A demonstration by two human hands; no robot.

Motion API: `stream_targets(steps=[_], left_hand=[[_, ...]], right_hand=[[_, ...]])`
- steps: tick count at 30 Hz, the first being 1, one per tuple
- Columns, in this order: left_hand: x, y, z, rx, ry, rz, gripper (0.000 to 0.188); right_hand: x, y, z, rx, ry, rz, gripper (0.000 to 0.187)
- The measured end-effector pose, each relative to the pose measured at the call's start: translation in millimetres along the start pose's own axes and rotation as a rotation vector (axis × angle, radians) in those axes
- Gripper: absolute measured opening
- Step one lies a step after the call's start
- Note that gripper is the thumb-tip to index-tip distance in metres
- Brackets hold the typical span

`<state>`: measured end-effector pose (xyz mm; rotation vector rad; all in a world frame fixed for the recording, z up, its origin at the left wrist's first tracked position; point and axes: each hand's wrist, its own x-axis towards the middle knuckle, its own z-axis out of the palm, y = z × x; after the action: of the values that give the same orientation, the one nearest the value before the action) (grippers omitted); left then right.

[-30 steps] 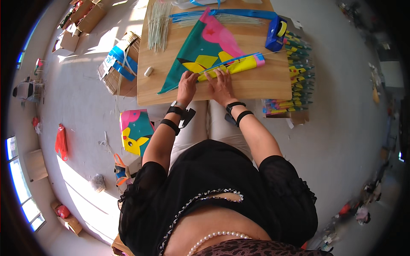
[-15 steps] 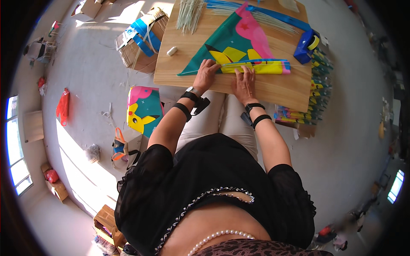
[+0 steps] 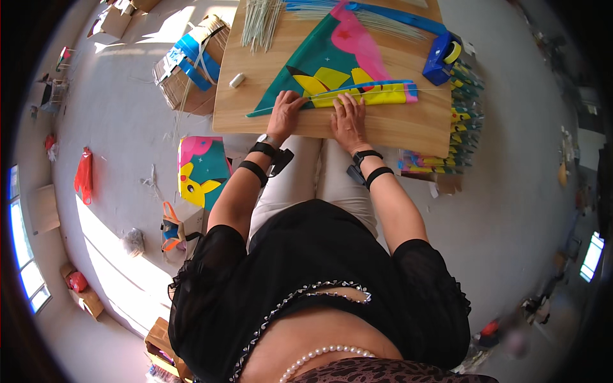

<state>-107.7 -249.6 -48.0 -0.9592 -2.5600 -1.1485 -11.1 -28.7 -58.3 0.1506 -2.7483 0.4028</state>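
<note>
A triangular kite sheet (image 3: 306, 60) in green, pink and yellow lies on the wooden table (image 3: 396, 124), its near edge folded over in a strip. Along that fold runs a thin pale rod (image 3: 431, 89), sticking out past the sheet's right end. My left hand (image 3: 285, 116) pinches the fold toward its left part, thumb and fingers pressed together. Beside it, my right hand (image 3: 349, 121) rests on the yellow strip with fingers stretched out flat. What lies under the fingertips is hidden.
Bundles of thin sticks (image 3: 258, 22) lie at the table's far side. A blue tape dispenser (image 3: 438, 60) stands at the right edge, above stacked colourful sheets (image 3: 465, 118). A small white block (image 3: 237, 80) sits on the left. Beyond are a strapped carton (image 3: 185, 92) and another printed sheet (image 3: 207, 167).
The whole view has shifted, so the table and sheet appear farther left and slightly higher. Both hands keep about the same places on the fold.
</note>
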Motion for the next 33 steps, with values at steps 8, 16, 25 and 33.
stream_targets(steps=[8, 16, 25, 33], left_hand=[[-2.2, 1.8, -2.2, 0.068, -0.009, 0.044, 0.037], [-9.2, 2.9, -5.5, 0.082, -0.035, 0.028, 0.039], [-11.4, -3.4, -10.0, 0.096, -0.059, 0.064, 0.042], [-12.4, -7.6, -15.4, 0.096, -0.076, 0.086, 0.043]], right_hand=[[3.2, 1.8, -3.7, 0.018, -0.022, -0.022, 0.051], [3.2, 2.2, -2.4, 0.011, -0.031, -0.031, 0.052], [2.5, 3.0, -0.9, 0.004, -0.036, -0.038, 0.052], [2.4, 1.2, -3.9, 0.016, -0.04, -0.039, 0.048]])
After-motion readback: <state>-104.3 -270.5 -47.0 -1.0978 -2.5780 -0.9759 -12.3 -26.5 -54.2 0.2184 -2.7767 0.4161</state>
